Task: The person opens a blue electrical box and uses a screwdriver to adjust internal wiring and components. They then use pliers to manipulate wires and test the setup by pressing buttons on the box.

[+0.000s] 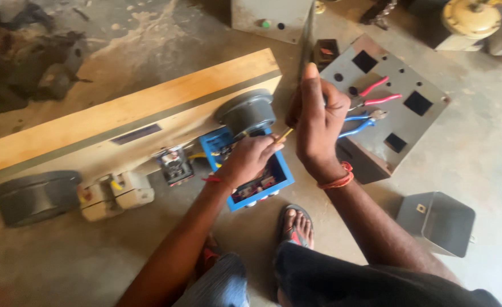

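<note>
Around you on the concrete floor [478, 148], a long wooden board [120, 111] lies slantwise, with a dark round gauge [246, 112] at its near end and another round gauge [32, 196] at its far left. A cream-coloured switch block [117, 194] sits just beside that left gauge, and a small black component [175, 165] lies between it and the blue box [262, 185]. To your right a grey metal panel [410, 122] with square and round cut-outs rests tilted on the floor; red-handled pliers [379, 94] and blue-handled pliers [359, 124] lie on it, close behind your right hand. A small grey metal cover [437, 223] stands apart, lower right, and a grey cabinet [271, 20] with a green button is at the top. Your sandalled foot [296, 226] is planted just below the blue box.

Your left hand [250, 159] reaches in from below, forearm stretched out, and rests over the open blue box, hiding much of its inside; its grip is closed on a thin yellowish wire end [285, 135] that pokes out toward your right hand. Your right hand [318, 116] is raised above the floor, back toward you, thumb pointing up, fingers curled inward; whether that grip has hold of anything you cannot tell from here. A red thread band [337, 181] circles the right wrist.
</note>
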